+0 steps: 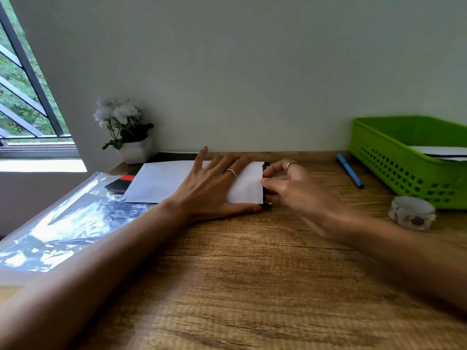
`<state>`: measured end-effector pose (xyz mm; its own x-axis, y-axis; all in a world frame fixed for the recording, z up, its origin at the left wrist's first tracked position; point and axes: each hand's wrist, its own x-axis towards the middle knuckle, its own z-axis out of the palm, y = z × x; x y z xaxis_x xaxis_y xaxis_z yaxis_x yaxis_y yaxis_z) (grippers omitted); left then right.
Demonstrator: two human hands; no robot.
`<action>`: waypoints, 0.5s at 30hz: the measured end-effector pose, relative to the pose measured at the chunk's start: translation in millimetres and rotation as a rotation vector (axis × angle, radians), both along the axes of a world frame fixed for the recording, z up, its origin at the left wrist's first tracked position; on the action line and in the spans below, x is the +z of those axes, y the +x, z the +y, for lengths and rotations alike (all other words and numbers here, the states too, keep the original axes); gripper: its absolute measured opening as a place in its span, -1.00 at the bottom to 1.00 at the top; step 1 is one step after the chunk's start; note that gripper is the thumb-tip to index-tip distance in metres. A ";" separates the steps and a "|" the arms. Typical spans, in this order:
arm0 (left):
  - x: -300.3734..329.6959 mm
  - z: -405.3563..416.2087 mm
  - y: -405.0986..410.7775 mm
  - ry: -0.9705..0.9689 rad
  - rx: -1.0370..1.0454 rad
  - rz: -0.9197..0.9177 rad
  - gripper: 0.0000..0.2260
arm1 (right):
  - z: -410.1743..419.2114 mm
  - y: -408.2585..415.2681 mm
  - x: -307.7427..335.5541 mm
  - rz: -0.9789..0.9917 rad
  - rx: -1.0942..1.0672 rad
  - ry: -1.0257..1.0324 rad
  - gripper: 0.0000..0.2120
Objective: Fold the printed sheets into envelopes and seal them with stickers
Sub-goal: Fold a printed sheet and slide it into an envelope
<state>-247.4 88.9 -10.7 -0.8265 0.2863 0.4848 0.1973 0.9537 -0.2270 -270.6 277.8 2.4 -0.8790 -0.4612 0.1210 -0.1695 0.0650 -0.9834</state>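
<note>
I found no readable text, label or number anywhere in my view. The dark print on the glossy plastic-covered sheets [63, 228] was too blurred to read.

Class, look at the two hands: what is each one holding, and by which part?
The left hand presses flat on the folded white sheet. The right hand pinches that sheet's right edge between thumb and fingertips.
</note>
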 end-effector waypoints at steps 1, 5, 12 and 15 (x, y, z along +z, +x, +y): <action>-0.2 0.3 -0.1 0.002 -0.003 -0.001 -0.15 | -0.7 1.2 -0.1 -0.023 0.011 -0.015 -0.85; -0.5 1.7 -0.2 0.002 -0.018 -0.005 -0.15 | -3.2 2.0 -0.9 -0.076 0.068 -0.073 -0.83; 0.5 3.8 1.1 -0.013 -0.039 0.003 -0.18 | -7.2 1.1 -2.7 -0.096 0.182 -0.100 -0.59; 0.8 4.0 0.5 -0.033 -0.058 0.005 -0.19 | -6.4 -1.2 -4.5 -0.063 0.224 -0.061 -0.41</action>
<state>-246.9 92.9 -9.9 -0.8055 0.3499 0.4784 0.2511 0.9326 -0.2593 -271.8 271.4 -2.1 -0.7621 -0.6392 0.1028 -0.1112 -0.0272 -0.9934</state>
